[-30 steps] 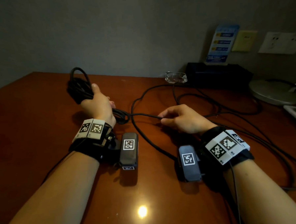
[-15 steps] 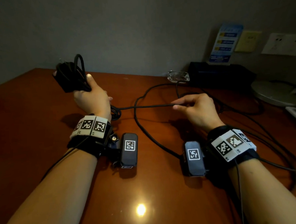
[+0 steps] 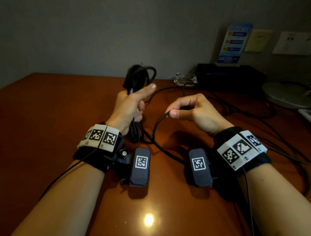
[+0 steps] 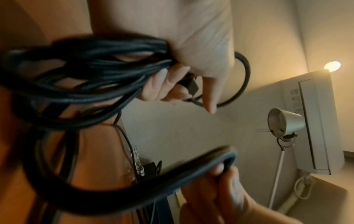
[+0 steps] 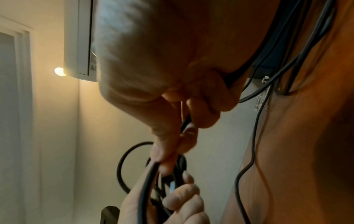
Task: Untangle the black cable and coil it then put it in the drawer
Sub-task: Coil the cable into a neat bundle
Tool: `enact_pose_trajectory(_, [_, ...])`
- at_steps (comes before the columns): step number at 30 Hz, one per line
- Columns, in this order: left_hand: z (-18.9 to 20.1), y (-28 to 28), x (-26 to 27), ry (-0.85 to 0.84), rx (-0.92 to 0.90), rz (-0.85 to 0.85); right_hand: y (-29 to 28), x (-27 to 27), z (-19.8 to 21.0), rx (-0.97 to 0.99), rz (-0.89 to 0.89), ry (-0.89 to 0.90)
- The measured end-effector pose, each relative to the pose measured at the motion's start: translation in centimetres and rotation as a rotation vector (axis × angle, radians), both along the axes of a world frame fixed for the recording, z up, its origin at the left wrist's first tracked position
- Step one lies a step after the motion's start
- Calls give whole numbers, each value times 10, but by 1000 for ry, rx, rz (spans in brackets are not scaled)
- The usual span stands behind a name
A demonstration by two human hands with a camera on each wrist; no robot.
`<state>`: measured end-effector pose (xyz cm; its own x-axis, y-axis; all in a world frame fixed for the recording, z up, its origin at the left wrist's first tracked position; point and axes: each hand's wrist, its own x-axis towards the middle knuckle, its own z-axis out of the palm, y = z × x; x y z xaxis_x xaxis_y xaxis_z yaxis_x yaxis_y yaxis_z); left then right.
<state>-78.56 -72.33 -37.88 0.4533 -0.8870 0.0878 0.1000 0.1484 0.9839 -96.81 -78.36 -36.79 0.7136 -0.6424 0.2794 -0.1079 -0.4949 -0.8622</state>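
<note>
Wooden desk (image 3: 43, 123), glass ashtray (image 3: 185, 78).

We could read no words or numbers: the blue card (image 3: 234, 43) against the wall was blurred, and the wrist tags (image 3: 99, 136) bore only black-and-white square patterns.

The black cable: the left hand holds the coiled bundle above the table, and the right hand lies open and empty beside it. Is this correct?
Not quite: the right hand is not open and empty; it pinches a loose strand of the black cable, as the head view shows. The left hand does hold the bundle above the table.
</note>
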Motion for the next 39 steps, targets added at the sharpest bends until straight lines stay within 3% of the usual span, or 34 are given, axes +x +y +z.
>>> enact_pose_trajectory(5, [-2, 3, -15, -59, 19, -347, 2, 6, -1, -24, -112, -141])
enact_pose_trajectory(8, [-3, 5, -22, -88, 29, -451, 2, 7, -2, -73, -176, -189])
enact_pose_trajectory(11, [-3, 5, -25, -174, 55, -387, 1, 10, -4, -46, -223, -211])
enact_pose_trajectory(15, [-6, 3, -26, -172, 113, -298, -4, 12, -10, -86, -268, -97])
enact_pose_trajectory(24, [-8, 0, -27, -252, 129, -258, -8, 12, -14, -108, -311, -30])
enact_pose_trajectory(27, [-6, -1, -25, -300, 152, -151, -10, 11, -14, -100, -312, 4])
enact_pose_trajectory(32, [-11, 1, -11, -93, 169, -90, -15, -3, -11, -13, -331, 111])
enact_pose_trajectory(39, [-11, -1, 3, 95, 204, -50, -28, -25, -10, -71, -347, 324])
